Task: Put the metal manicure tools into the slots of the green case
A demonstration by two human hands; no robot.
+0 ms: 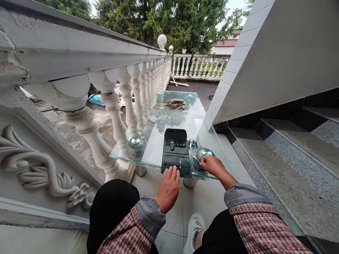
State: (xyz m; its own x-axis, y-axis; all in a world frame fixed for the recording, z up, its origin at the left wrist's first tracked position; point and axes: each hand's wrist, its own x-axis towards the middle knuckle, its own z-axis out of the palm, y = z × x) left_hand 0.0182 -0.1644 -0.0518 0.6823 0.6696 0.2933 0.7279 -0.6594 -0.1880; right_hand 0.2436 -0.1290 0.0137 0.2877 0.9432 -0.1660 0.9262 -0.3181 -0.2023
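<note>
A black folding case (176,151) lies opened out near the front edge of the glass table. Its upper half holds one dark tool with a rounded head (172,144) among loops; several slim metal tools (184,162) sit in the lower half, at the right. My left hand (170,185) rests with fingers stretched out on the case's front edge. Just right of the case, my right hand (212,165) has its fingers pinched together beside a group of loose green-handled tools (195,163). Whatever is between those fingertips is hidden. More small tools (192,143) lie farther back.
The glass table (148,155) has round metal caps (135,140) over its legs. A crumpled brown cloth (175,103) and a small flat packet (153,119) lie toward the far end. White balusters (112,109) run along the left; stone steps (267,148) rise at right.
</note>
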